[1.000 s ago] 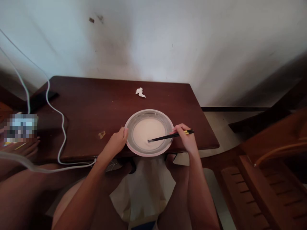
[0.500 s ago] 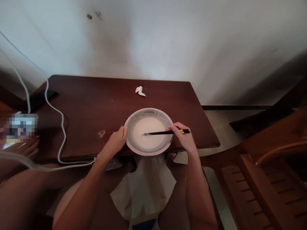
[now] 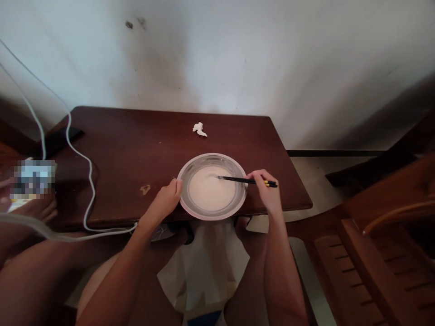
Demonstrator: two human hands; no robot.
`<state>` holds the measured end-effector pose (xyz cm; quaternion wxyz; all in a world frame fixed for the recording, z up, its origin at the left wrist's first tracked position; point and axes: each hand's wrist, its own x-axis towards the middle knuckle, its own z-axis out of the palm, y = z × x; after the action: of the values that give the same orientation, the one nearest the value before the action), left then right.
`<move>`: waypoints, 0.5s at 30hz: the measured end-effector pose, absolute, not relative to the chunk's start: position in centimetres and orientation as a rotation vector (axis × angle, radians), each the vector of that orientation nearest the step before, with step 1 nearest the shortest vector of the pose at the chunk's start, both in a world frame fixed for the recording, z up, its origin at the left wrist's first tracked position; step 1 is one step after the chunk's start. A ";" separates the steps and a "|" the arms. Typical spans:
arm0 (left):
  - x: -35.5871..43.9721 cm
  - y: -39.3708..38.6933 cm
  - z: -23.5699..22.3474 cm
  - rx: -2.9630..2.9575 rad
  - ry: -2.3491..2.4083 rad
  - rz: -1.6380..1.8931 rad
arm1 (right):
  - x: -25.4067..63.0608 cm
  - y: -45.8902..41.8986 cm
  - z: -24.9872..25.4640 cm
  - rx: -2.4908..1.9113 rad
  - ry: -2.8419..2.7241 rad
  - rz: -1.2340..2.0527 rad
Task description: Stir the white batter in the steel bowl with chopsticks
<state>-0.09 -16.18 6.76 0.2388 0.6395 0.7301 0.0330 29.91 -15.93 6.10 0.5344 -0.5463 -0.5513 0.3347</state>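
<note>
Metal basin (image 3: 185,204) of pale liquid (image 3: 207,192) at the near edge of the bench (image 3: 118,167), gripped at the rim and worked with chopsticks.
Left hand (image 3: 167,198): fingers closed over the basin's left rim, thumb on top. Right hand (image 3: 267,188): fingers closed around black chopsticks (image 3: 238,180) with yellow bands near the upper end, held at the basin's right rim; the chopsticks slant inward, tips in the liquid, away from the near wall. Crumpled white tissue (image 3: 199,129) lies on the bench beyond the basin. A brownish scrap or mark (image 3: 145,189), nature not determinable, is left of the left hand. A white cable (image 3: 91,181) crosses the bench's left side. Far left, another person's hand (image 3: 44,208) is at a pixelated device (image 3: 34,179).
</note>
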 end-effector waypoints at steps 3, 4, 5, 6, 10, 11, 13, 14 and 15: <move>0.2 -16.2 7.2 1.748 1.982 0.014 | 30.8 -16.1 6.1 -1.331 -1.138 0.821; 0.3 -16.3 7.3 1.745 1.983 0.011 | 30.7 -16.2 6.1 -1.325 -1.139 0.872; 0.3 -16.3 7.3 1.740 1.987 0.013 | 30.4 -16.3 6.1 -1.306 -1.176 0.948; 0.4 -16.2 7.4 1.735 1.990 0.016 | 30.0 -16.3 6.1 -1.275 -1.248 1.018; 0.4 -16.2 7.4 1.725 1.983 0.018 | 28.9 -16.1 6.1 -1.235 -1.453 0.944; 0.4 -16.2 7.4 1.724 1.984 0.013 | 29.2 -16.0 6.1 -1.256 -1.413 0.872; 0.3 -16.2 7.3 1.732 1.988 0.008 | 29.9 -15.9 6.1 -1.309 -1.263 0.761; 0.3 -16.2 7.2 1.747 1.994 0.026 | 30.2 -15.9 6.1 -1.324 -1.196 0.750; 0.2 -16.2 7.1 1.764 1.999 0.054 | 30.3 -16.0 6.1 -1.326 -1.159 0.776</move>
<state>0.22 -16.18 7.05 0.2352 0.6431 0.7285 0.0195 30.32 -15.96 6.06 0.5716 -0.5654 -0.4943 0.3306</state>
